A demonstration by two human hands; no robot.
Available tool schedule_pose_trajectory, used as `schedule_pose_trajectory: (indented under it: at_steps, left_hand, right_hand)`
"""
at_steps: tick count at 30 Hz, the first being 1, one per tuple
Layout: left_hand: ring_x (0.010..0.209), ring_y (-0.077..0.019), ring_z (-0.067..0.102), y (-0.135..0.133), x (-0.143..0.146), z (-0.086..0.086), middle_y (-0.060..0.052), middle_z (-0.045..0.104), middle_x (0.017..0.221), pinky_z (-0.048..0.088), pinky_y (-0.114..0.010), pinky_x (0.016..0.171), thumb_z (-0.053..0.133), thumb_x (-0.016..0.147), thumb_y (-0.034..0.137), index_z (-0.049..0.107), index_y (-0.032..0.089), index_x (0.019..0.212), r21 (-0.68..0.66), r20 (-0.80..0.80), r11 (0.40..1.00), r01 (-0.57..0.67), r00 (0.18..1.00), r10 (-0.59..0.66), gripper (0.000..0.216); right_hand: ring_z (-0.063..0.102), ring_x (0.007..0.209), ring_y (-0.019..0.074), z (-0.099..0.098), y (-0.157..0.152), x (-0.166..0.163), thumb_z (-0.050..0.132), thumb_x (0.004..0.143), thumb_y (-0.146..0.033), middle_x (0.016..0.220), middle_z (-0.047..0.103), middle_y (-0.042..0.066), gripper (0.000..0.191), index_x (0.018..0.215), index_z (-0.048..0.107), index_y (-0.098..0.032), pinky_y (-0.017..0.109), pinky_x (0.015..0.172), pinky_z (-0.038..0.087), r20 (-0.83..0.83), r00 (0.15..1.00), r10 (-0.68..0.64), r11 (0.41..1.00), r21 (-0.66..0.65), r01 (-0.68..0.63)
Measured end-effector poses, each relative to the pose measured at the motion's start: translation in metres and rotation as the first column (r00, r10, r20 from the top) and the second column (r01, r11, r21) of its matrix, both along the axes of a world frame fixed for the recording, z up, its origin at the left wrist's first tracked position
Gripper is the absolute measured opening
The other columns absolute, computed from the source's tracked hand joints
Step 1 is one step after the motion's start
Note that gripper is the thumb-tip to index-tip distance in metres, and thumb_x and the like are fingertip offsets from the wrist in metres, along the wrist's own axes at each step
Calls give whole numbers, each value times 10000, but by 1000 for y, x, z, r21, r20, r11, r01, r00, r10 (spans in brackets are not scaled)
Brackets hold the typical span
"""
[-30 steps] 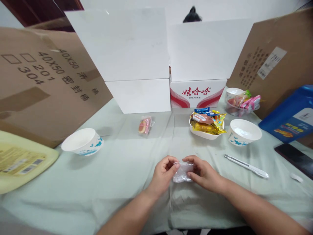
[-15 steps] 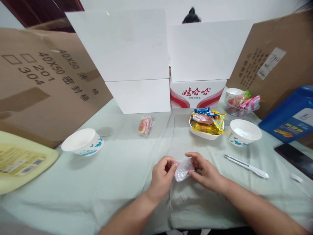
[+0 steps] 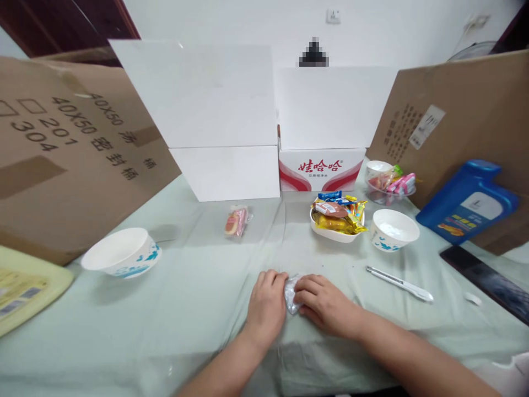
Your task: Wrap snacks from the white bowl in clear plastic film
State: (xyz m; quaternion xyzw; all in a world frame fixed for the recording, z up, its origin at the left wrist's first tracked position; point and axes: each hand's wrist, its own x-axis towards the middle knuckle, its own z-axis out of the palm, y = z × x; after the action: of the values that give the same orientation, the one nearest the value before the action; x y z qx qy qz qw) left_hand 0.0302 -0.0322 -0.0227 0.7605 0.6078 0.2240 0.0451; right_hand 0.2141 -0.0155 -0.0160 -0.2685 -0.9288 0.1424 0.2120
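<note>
Both my hands rest on the pale green tablecloth (image 3: pixel 185 309) at the near middle, closed around a small crumpled clear plastic wrapper (image 3: pixel 290 292). My left hand (image 3: pixel 266 306) covers its left side with fingers curled down. Pressing on the wrapper's right side is my right hand (image 3: pixel 322 303), fingers bent. Only a sliver of the wrapper shows between them; what is inside it is hidden.
An empty white paper bowl (image 3: pixel 119 259) stands at the left, a wrapped pink snack (image 3: pixel 235 221) beyond my hands. A dish of wrapped snacks (image 3: pixel 336 218), another white bowl (image 3: pixel 392 230), a utility knife (image 3: pixel 399 283), a blue jug (image 3: pixel 467 201) and a phone (image 3: pixel 487 281) lie right. Cardboard and white boxes wall the back.
My hands have dropped onto the cloth and closed together over the wrapper, which was held up and more spread out before. The view has tilted upward.
</note>
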Motion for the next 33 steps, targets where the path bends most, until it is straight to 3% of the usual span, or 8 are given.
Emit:
schedule_pose_trajectory:
  at_steps: [5, 8, 16, 19, 21, 25, 30, 33]
  left_hand:
    - [910, -248, 537, 2, -3, -6, -80, 617, 963, 458, -376, 824, 400, 896, 37, 623, 163, 1072, 46, 39, 999, 27, 999, -28, 311]
    - [889, -244, 535, 3, -5, -5, -77, 613, 924, 462, -374, 805, 392, 884, 27, 646, 170, 950, 40, 70, 998, 55, 996, -57, 299]
    - [895, -253, 530, 4, -6, -5, -78, 606, 916, 463, -404, 809, 409, 907, 100, 646, 177, 886, 3, 136, 997, 73, 988, -72, 250]
    - [901, -255, 521, 4, -6, -4, -81, 600, 925, 458, -413, 818, 404, 908, 97, 640, 169, 893, -18, 124, 996, 88, 989, -86, 247]
    - [907, -258, 517, 4, -6, -2, -86, 596, 929, 454, -419, 826, 410, 903, 97, 637, 162, 892, -26, 111, 995, 93, 990, -89, 236]
    - [912, -258, 515, 2, -4, 2, -85, 596, 942, 449, -416, 828, 442, 891, 110, 635, 167, 881, -36, 109, 996, 78, 991, -74, 201]
    - [918, -247, 520, 0, -2, 7, -77, 600, 943, 445, -390, 832, 506, 858, 120, 641, 177, 870, -52, 132, 997, 57, 990, -49, 147]
    - [940, -253, 525, -1, 0, 10, -88, 605, 965, 444, -391, 848, 524, 859, 132, 649, 171, 891, -82, 122, 996, 42, 992, -31, 135]
  right_hand:
    - [599, 916, 200, 9, 6, 9, 489, 930, -161, 968, 687, 72, 133, 961, 613, -199, 361, 815, 478, -69, 997, -45, 998, 34, 48]
    - [619, 984, 209, 32, 21, 27, 475, 942, -175, 1032, 691, 88, 147, 1018, 593, -219, 382, 857, 483, -283, 941, -185, 965, 127, 228]
    - [649, 993, 227, 95, 65, 107, 461, 947, -352, 1044, 702, 100, 205, 968, 617, -220, 391, 895, 497, -511, 669, -540, 651, 250, 717]
    - [617, 1062, 247, 96, 76, 139, 381, 961, -377, 1099, 684, 146, 332, 1012, 636, -170, 394, 944, 450, -363, 585, -725, 482, 338, 808]
    - [626, 1019, 266, 92, 84, 157, 347, 960, -396, 1046, 694, 166, 404, 965, 665, -147, 396, 903, 450, -133, 505, -853, 432, 363, 826]
    - [652, 701, 229, 88, 92, 172, 362, 937, -502, 723, 703, 107, 504, 726, 689, -181, 330, 681, 473, 132, 492, -860, 508, 290, 811]
    - [645, 929, 270, 84, 58, 146, 349, 945, -496, 971, 719, 128, 472, 968, 693, -175, 386, 820, 462, -74, 596, -800, 531, 377, 759]
    - [648, 869, 258, 58, 25, 132, 408, 922, -520, 910, 717, 90, 418, 905, 685, -207, 388, 788, 470, -91, 654, -751, 588, 359, 725]
